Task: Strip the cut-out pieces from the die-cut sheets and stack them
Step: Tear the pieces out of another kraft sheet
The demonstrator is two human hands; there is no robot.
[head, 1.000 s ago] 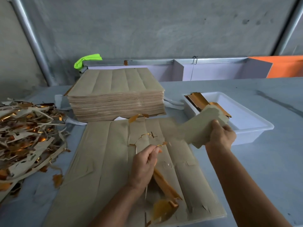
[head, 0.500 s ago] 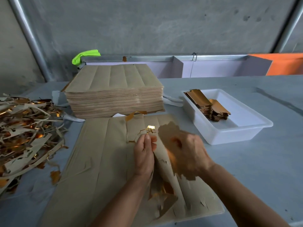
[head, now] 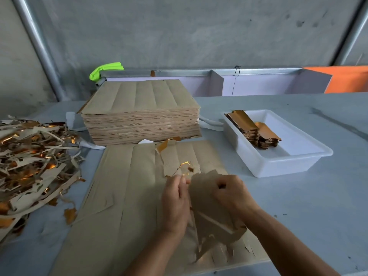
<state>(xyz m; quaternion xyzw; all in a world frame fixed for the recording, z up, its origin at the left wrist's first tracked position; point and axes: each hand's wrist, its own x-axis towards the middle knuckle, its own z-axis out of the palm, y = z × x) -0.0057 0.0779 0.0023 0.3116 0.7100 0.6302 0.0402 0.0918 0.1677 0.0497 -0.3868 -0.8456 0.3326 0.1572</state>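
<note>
1. A brown die-cut sheet (head: pixel 123 196) lies flat on the grey desk (head: pixel 310 206), low in the middle of the frame.
2. The left hand (head: pixel 175 204) sits on the sheet, and its fingers pinch a thin gold scrap strip (head: pixel 184 168) near the middle of the frame.
3. The right hand (head: pixel 232 193), just beside the left one, is curled tight around a brown cut-out piece (head: pixel 211 220) that is lifted up off the sheet.
4. A tall stack of sheets (head: pixel 141 116) stands behind the flat sheet, in the upper middle.
5. A white plastic tray (head: pixel 288 162) sits at the right. Inside it, at its far left end, is a small stack of gold cut-out pieces (head: pixel 256 132).
6. A big messy pile of scrap strips (head: pixel 33 160) fills the left side.
7. A bright green thing (head: pixel 105 69) lies behind the tall stack, at the upper left.
</note>
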